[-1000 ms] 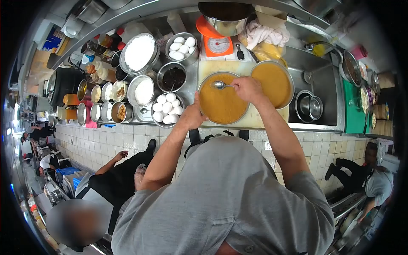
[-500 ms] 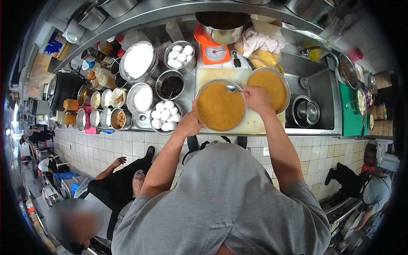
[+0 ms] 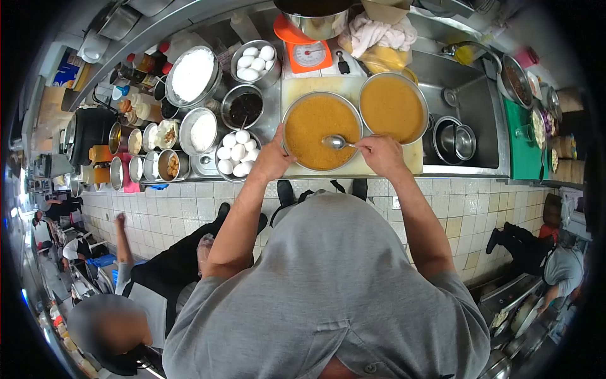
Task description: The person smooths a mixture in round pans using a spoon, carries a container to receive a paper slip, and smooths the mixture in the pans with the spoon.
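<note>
A round metal pan (image 3: pixel 322 93) filled with a level layer of golden-brown crumbs (image 3: pixel 312 120) stands on the pale cutting board (image 3: pixel 410 163). My left hand (image 3: pixel 273 159) grips the left side of its rim, one finger stretched along the edge. In my right hand (image 3: pixel 384 155) is a metal spoon (image 3: pixel 335 141), held by the handle between thumb and fingers. The spoon's bowl rests at the crumb surface, right of the middle. Against the upper right of this pan sits a second round pan (image 3: pixel 393 73) with a similar golden-brown layer.
Bowls of white eggs (image 3: pixel 237 151), white powder (image 3: pixel 192 74) and dark sauce (image 3: pixel 245 106) crowd the left counter. Behind the board is an orange scale (image 3: pixel 309 55); to the right lies a sink (image 3: pixel 486 136) holding bowls. A person (image 3: pixel 151 284) stands behind me at left.
The spoon has moved from the pan's upper right edge down and inward onto the crumbs. My view has shifted, and the person behind me has raised an arm.
</note>
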A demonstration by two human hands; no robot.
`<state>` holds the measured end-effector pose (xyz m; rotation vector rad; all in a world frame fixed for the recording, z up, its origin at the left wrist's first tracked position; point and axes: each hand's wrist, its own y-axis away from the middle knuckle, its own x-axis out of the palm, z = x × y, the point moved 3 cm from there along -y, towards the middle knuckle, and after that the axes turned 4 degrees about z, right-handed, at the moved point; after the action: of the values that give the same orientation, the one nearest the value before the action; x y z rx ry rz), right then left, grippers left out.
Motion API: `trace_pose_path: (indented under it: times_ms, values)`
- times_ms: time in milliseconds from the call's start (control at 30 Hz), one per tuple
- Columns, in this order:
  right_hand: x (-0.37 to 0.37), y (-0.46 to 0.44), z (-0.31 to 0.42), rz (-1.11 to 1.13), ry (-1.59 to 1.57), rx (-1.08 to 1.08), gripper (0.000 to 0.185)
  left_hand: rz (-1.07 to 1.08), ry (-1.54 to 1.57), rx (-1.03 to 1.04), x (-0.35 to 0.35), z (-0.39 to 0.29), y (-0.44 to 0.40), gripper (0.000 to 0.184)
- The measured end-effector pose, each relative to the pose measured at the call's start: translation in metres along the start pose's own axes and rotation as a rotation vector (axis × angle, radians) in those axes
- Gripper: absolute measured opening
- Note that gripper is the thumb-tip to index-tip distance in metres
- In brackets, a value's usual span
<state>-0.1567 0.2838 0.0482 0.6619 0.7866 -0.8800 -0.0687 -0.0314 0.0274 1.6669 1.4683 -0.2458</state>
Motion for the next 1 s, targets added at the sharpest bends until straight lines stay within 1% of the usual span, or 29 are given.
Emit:
trace_pose_path:
  times_ms: [33,67,133,333,433,567,633,767,833,867,933,1000]
  values:
    - [0.0,0.003,0.004,0.036,-0.013,-0.055,0.017,0.008,0.022,-0.008,0.002,0.001,0.004,0.108]
    - [0.002,0.005,0.002,0.039,-0.015,-0.052,0.017,0.012,0.022,-0.01,0.004,0.001,0.006,0.108]
    - [0.004,0.002,-0.001,0.049,0.062,-0.132,0.018,0.022,-0.026,-0.023,0.005,-0.002,0.007,0.108]
    - [-0.004,0.001,0.005,0.115,0.097,-0.182,0.017,0.037,-0.048,-0.05,0.001,-0.007,0.01,0.109]
    - [0.008,0.0,0.003,0.183,0.162,-0.24,0.018,0.052,-0.063,-0.083,0.003,-0.004,0.008,0.109]
    - [0.014,-0.003,0.009,0.187,0.129,-0.229,0.019,0.053,-0.058,-0.09,0.003,-0.004,0.01,0.109]
    - [0.024,-0.005,0.015,0.203,0.144,-0.29,0.019,0.052,-0.054,-0.076,0.005,0.0,0.006,0.109]
    - [0.029,-0.014,0.029,0.143,0.104,-0.305,0.019,-0.015,-0.083,-0.038,0.009,0.003,0.005,0.107]
    - [0.028,-0.027,0.032,0.185,0.104,-0.217,0.02,0.047,-0.067,-0.055,0.005,-0.002,0.007,0.109]
    - [0.03,-0.031,0.033,0.183,0.105,-0.221,0.02,0.042,-0.067,-0.055,0.002,-0.004,0.008,0.109]
    - [0.028,-0.039,0.032,0.106,0.043,-0.172,0.019,0.076,-0.055,-0.08,0.0,-0.008,0.01,0.109]
    - [0.022,-0.041,0.034,0.08,0.029,-0.169,0.018,0.07,-0.075,-0.074,0.002,-0.008,0.009,0.109]
